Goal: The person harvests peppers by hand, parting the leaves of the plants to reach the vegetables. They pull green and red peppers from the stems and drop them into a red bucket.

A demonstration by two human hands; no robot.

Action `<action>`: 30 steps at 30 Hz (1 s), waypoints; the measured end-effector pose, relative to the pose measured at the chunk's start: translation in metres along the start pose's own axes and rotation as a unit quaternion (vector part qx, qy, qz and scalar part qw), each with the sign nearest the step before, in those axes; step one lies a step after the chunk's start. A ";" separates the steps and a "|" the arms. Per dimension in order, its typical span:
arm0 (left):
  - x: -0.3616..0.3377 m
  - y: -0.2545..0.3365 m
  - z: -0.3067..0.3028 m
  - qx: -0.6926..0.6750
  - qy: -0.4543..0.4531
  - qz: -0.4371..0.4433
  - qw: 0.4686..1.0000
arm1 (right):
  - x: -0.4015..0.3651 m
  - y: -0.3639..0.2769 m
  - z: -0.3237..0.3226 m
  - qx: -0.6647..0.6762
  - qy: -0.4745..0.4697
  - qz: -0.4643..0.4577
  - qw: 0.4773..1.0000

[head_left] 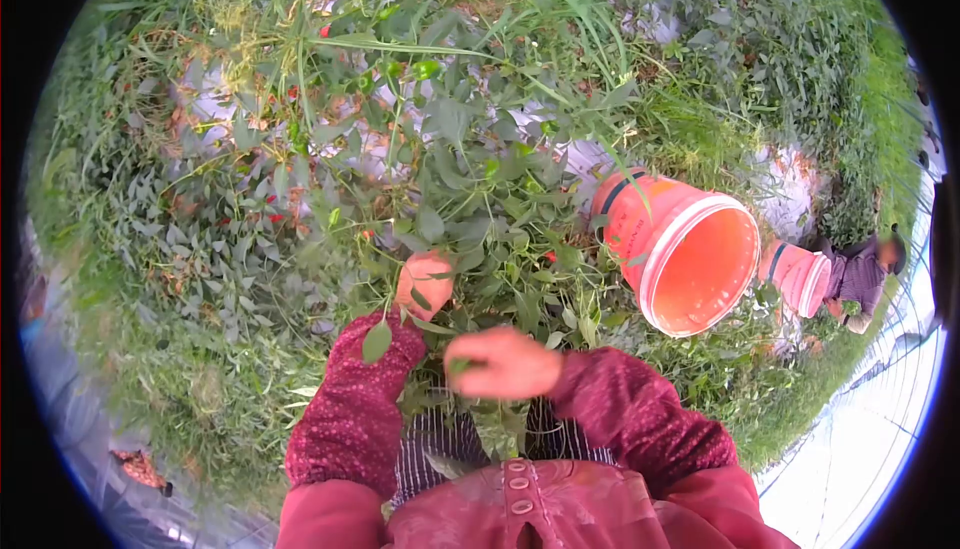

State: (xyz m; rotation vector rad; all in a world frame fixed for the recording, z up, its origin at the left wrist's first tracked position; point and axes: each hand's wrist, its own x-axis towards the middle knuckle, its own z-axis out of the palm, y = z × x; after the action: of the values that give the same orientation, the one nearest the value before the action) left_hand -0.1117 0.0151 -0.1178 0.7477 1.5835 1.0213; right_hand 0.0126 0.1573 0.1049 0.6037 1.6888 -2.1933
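Note:
My left hand (426, 285) is in among the leafy pepper plants (470, 214), with leaves across it and its fingers mostly hidden. Just below and to the right, my right hand (508, 364) is slightly blurred, its fingers curled toward the thumb. A small green bit (460, 365) shows between them; whether it is a pepper or a leaf I cannot make out. Green peppers (426, 70) and a few small red ones (276, 211) hang among the foliage. Both my sleeves are dark red with a pale speckle.
A tilted pinkish-red bucket (640, 224) with a white rim stands to the right, its mouth facing me. Beyond it, another person (860, 274) is beside a second bucket (800, 277). Pale ground sheeting (785, 189) shows between the plants, and long grass (590, 24) grows ahead.

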 end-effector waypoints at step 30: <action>-0.009 0.183 -0.059 0.518 -0.134 0.067 0.842 | 0.040 0.097 -0.017 -0.204 0.127 0.125 0.963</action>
State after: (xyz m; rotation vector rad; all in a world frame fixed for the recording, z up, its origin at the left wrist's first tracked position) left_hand -0.1735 0.0730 0.0548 1.6621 1.7888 0.0262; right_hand 0.0274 0.1495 0.0002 0.9504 1.9897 -1.5854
